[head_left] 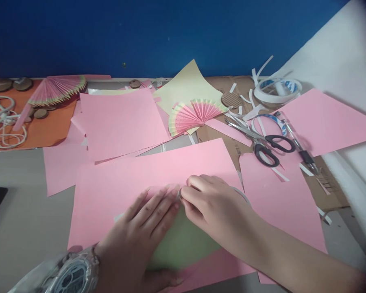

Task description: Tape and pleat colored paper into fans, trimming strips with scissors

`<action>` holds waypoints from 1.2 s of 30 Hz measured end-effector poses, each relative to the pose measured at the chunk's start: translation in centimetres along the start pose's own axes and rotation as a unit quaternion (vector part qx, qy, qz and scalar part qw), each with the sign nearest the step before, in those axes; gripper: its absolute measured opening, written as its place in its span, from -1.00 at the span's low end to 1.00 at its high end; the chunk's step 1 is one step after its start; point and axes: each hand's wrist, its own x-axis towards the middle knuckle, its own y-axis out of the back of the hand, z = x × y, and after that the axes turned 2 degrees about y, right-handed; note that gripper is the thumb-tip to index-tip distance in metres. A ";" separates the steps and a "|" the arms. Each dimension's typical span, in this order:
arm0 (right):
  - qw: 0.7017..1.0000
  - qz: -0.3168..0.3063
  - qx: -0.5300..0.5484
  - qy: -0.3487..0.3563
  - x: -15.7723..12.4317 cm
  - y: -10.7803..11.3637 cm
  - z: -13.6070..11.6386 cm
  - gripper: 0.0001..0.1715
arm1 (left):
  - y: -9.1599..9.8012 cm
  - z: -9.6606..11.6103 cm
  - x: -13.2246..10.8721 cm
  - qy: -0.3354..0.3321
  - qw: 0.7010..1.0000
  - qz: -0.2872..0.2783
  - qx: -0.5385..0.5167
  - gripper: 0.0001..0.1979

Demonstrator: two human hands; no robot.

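A large pink paper sheet [158,175] lies on the table in front of me, with a pale green sheet [183,244] on top of it near my hands. My left hand [140,232], with a wristwatch [73,272], lies flat with fingers stretched out over the papers. My right hand [210,207] is curled, its fingertips pinched against the left fingertips on a thin white strip of tape [242,194] that curves over its back.
More pink sheets [122,122] lie behind. A folded paper fan [195,116], scissors [262,146], a pen [299,144] and tape rolls [277,91] sit right of centre. Another fan [57,89] and white cord [3,126] rest on orange paper at left.
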 end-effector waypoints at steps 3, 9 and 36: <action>1.000 0.007 -0.004 0.002 0.0 0.0 0.0 -0.78 | -0.1 0.1 0.0 -0.005 1.000 -0.001 -0.008 -0.06; 0.998 -0.036 0.018 -0.046 -0.2 0.7 -0.2 -0.81 | 0.2 0.3 0.2 0.005 0.999 0.014 -0.030 -0.10; 0.993 -0.109 0.036 -0.025 -0.6 2.3 1.8 -0.78 | 0.5 0.3 0.6 0.003 0.999 0.018 -0.026 -0.15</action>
